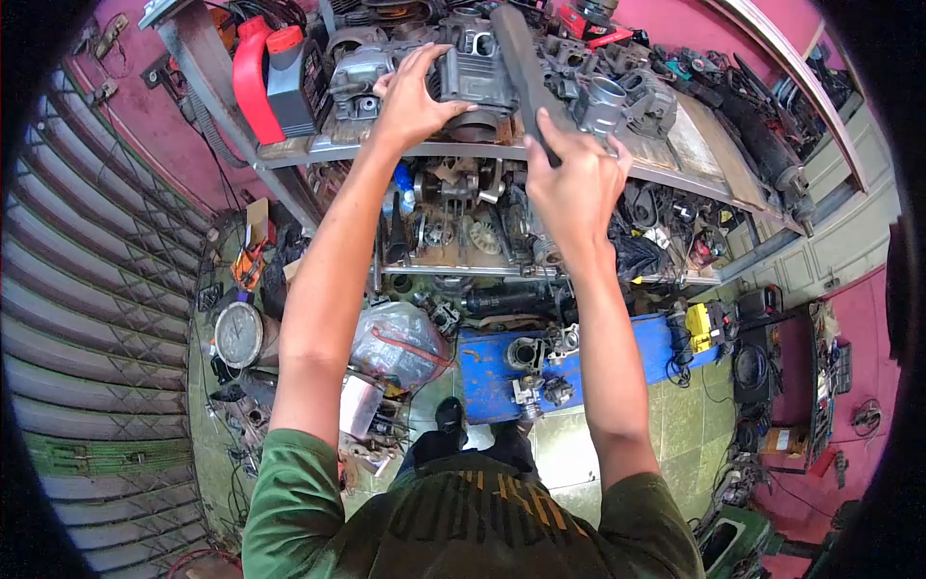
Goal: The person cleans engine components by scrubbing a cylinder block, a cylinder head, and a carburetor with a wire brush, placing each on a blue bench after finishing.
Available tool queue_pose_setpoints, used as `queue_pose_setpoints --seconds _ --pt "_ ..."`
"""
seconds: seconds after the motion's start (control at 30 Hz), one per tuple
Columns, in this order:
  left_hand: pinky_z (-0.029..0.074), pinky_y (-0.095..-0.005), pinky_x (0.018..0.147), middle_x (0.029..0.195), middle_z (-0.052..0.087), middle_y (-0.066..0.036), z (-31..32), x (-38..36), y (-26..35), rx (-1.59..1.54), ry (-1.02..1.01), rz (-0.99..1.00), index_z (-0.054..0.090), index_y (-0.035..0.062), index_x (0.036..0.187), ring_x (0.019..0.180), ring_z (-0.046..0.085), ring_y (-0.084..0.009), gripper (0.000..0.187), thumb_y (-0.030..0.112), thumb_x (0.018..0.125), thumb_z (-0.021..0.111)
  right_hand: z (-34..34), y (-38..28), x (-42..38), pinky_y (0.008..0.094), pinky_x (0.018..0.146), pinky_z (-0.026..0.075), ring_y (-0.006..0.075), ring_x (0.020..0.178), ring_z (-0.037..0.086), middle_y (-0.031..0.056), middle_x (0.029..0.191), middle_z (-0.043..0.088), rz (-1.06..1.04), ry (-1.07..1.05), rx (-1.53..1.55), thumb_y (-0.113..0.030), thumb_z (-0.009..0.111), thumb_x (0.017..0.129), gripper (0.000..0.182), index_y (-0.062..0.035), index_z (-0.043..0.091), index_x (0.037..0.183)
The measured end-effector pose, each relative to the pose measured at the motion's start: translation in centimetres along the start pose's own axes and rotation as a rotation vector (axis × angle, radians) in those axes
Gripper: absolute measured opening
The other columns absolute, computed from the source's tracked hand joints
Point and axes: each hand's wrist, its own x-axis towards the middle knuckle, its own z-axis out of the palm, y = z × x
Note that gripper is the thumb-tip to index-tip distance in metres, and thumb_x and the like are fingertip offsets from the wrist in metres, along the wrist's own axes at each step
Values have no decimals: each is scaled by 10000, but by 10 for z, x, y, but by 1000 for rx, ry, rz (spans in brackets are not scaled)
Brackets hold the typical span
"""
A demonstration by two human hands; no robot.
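Touching finned metal casing [477, 77] with left hand [417, 106], spreading thumb and fingers apart along its left side. Clasping long dark bar [522, 72] in right hand [579, 179], curling fingers around lower end, slanting bar upward by casing's right edge. Working with casing lying on bench top [453, 151] among engine parts [365, 75], right of red bottle [253, 82] and grey bottle [297, 89].

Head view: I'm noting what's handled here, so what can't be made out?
Head view:
Dark bar, lower end: hidden by the right hand.
Plastic bag, contents: obscured by wrinkled film.
Dark bottle, lettering: too small.
Folding gate, outer edge: cut off by the dark image border.
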Motion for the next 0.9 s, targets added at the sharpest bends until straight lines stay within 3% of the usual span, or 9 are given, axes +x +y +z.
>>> queue_pose_setpoints --seconds 0.07,0.17,0.23,0.37,0.57,0.63,0.67,0.77,0.9 --pt "293 -487 1154 1507 532 -118 0 -4 4 60 107 83 544 157 1446 1431 465 -278 975 443 607 951 6 -3 5 473 1043 371 209 927 719 141 917 767 -58 78 -90 -187 785 831 359 -132 773 1186" --pt "301 -481 1147 1504 533 -121 -11 -16 -3 95 71 89 550 156 1440 1427 469 -280 966 445 608 949 20 -9 -62 457 1032 371 187 894 709 116 884 762 -79 58 -25 -156 799 814 355 -103 775 1164" --pt "301 -479 1149 1502 534 -121 -12 -21 -3 91 66 87 554 147 1435 1421 476 -280 956 411 608 956 18 -8 -87 476 1019 344 183 887 702 72 844 758 -52 163 161 -140 799 790 373 -96 765 1159" --pt "254 -476 1116 1498 530 -119 -9 -31 1 -8 113 100 530 138 1442 1412 468 -267 962 394 615 951 12 9 -50 443 1013 352 178 901 700 52 866 762 -21 245 150 -144 813 799 361 -104 774 1155" --pt "236 -474 1133 1504 521 -134 -11 -32 2 62 124 61 543 103 1430 1425 459 -265 961 392 612 954 26 25 -107 376 986 418 184 831 699 98 841 748 168 73 394 -100 827 802 389 -56 764 1183" --pt "238 -471 1129 1491 532 -131 -12 -29 2 72 135 66 536 106 1435 1413 468 -265 965 389 613 954 23 30 -113 363 925 479 195 790 701 129 862 753 300 130 595 -57 813 807 385 -42 760 1188" --pt "240 -468 1127 1484 538 -131 -11 -29 3 66 140 66 535 105 1437 1409 472 -263 966 391 614 953 25 40 -105 349 827 525 207 771 697 158 899 757 320 143 592 -24 801 810 391 -21 747 1198" --pt "244 -454 1123 1471 549 -121 -10 -32 10 58 113 41 534 101 1436 1401 478 -256 966 390 615 954 31 33 -57 315 766 529 210 760 690 189 897 751 437 189 733 -40 791 838 370 -13 737 1203" --pt "271 -492 1144 1497 542 -107 -13 -31 5 40 100 21 533 138 1457 1419 475 -273 968 332 614 967 22 17 -100 348 832 514 221 796 709 167 878 749 189 89 504 -60 816 797 371 15 752 1154"
